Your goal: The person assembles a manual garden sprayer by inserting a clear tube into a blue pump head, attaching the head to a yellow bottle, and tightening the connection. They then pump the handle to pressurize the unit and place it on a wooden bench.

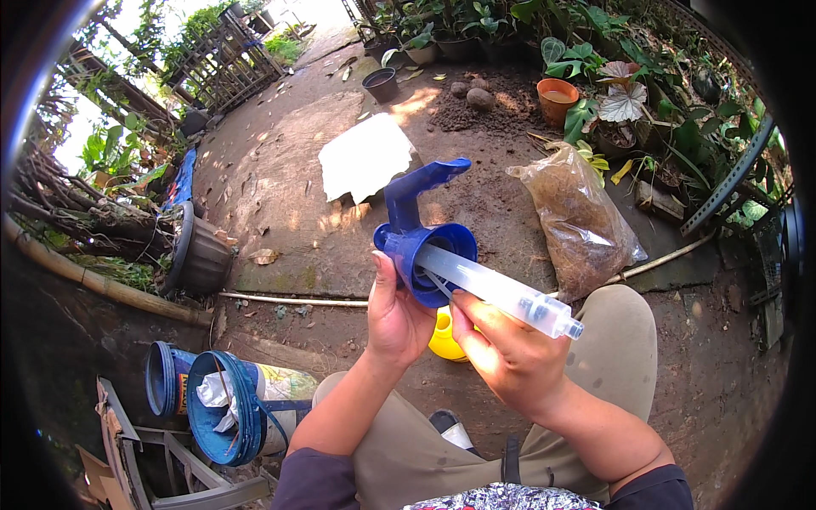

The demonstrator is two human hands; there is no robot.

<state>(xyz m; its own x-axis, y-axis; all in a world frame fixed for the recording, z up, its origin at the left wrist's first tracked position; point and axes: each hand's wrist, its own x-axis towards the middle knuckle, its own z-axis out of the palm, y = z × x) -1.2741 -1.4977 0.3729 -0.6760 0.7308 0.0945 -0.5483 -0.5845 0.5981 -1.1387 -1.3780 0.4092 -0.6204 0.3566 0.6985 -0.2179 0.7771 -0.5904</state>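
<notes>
My left hand (pixel 396 319) is closed around the lower rim of a blue plastic sprayer pump head (pixel 410 204), which has a long handle pointing up and to the right. From its round opening a translucent pump cylinder (pixel 489 283) sticks out toward the lower right, ending in a narrow nozzle. Fingers of my right hand (pixel 510 348) are closed on the underside of that cylinder, near a thin light rod (pixel 439 283) at the opening. Below both hands, partly hidden, is a yellow rounded container (pixel 446 338).
A clear bag of brown fibre (pixel 578 221) lies right, near loose soil (pixel 463 110) and an orange pot (pixel 557 100). A white sheet (pixel 365 157) lies ahead. Blue-rimmed buckets (pixel 225 408) stand left, below a dark pot (pixel 200 251). A thin pole (pixel 293 300) crosses the ground.
</notes>
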